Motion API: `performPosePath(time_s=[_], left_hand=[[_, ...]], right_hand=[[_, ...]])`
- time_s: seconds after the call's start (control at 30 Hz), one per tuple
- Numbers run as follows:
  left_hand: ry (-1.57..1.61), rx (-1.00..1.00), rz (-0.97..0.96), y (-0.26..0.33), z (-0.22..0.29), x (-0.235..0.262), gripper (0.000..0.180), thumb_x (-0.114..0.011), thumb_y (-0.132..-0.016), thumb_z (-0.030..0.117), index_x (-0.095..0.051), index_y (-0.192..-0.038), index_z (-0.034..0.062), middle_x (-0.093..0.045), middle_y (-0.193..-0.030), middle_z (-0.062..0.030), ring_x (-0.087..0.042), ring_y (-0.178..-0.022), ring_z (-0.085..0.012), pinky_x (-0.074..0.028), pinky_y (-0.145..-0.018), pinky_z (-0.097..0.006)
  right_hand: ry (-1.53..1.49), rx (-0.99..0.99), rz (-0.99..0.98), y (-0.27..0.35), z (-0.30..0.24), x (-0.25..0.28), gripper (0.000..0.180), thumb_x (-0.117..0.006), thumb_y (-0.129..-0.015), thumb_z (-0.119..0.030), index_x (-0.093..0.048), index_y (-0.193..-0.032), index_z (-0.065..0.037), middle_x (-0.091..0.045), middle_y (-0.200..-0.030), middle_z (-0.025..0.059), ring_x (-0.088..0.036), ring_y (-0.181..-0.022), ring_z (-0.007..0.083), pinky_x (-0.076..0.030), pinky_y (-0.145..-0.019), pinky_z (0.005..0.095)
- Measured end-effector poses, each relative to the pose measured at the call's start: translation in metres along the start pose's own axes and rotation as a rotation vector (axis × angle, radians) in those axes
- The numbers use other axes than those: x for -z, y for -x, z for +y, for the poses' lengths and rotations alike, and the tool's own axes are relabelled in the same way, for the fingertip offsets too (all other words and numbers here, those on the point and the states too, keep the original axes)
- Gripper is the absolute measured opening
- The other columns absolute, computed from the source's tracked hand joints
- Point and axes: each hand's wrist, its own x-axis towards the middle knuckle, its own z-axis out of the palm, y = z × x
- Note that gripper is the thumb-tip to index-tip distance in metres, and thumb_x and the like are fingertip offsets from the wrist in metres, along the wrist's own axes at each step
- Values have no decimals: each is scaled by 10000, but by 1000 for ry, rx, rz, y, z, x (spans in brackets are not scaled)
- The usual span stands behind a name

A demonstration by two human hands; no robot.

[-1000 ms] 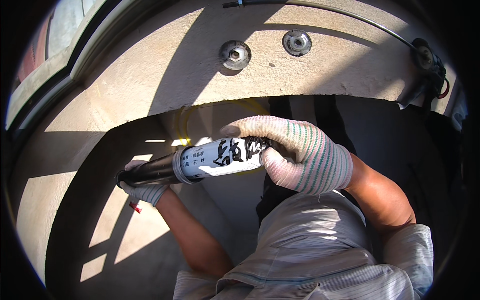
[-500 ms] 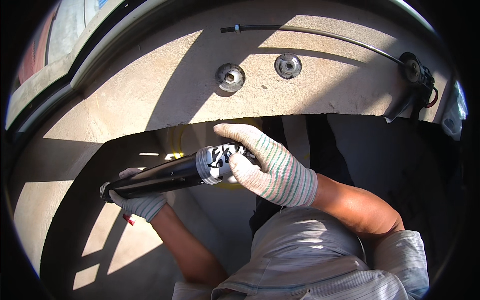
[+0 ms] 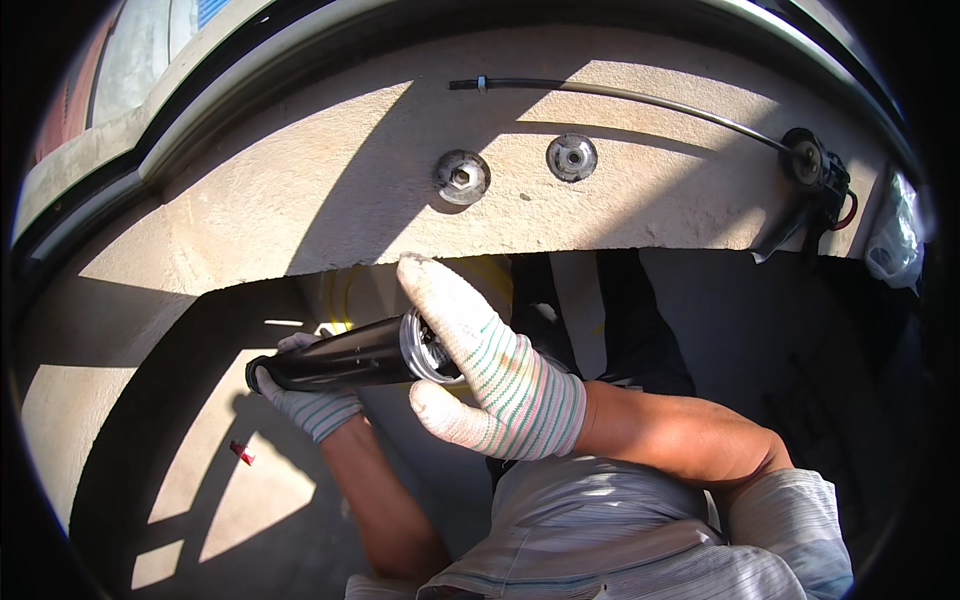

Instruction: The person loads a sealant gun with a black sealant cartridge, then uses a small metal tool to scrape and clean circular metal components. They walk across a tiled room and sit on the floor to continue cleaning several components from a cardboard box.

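A black tube (image 3: 350,360), like a grease gun barrel, lies slanted in front of me, with a silver threaded rim (image 3: 407,345) at its right end. My left hand (image 3: 315,405), in a striped knit glove, is wrapped round the tube's far left end. My right hand (image 3: 500,385), in a matching glove, is at the threaded mouth, fingers stretched above it and thumb apart below. A bit of a dark and silvery insert (image 3: 432,348) shows in the mouth; the palm hides the rest. Whether the palm touches it, I cannot tell.
On the concrete ledge (image 3: 250,230) ahead lie two round metal discs (image 3: 462,178) (image 3: 572,158). Behind them is a thin rod (image 3: 630,100) joined to a black round fitting (image 3: 803,157). A clear plastic bag (image 3: 897,235) is at the right; a red scrap (image 3: 241,452) lies below left.
The black-and-white patterned cylinder that stuck out of the tube no longer shows. My right hand has moved left to the mouth, and the tube's left end has shifted right.
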Motion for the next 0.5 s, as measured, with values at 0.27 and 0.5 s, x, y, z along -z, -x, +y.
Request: performPosePath(time_s=[0.27, 0.5], left_hand=[[58, 98, -95, -8, -2, 27, 565, -486, -958, 577, -647, -923, 37, -699, -881, -148, -680, -860, -305, -570, -860, -470], [249, 150, 67, -12, -9, 33, 407, -647, -921, 493, -645, -930, 85, -694, -889, -80, -697, -803, -253, -623, -801, -463]], right_hand=[[228, 30, -20, 18, 1, 3, 588, -623, -971, -325, -543, -1424, 42, -484, -1461, 315, -511, -1359, 458, -437, -1134, 478], [182, 35, 70, 6, -9, 0, 437, -745, -764, -102, -707, -1188, -3, -549, -1397, 322, -581, -1259, 476, -484, -1087, 493]])
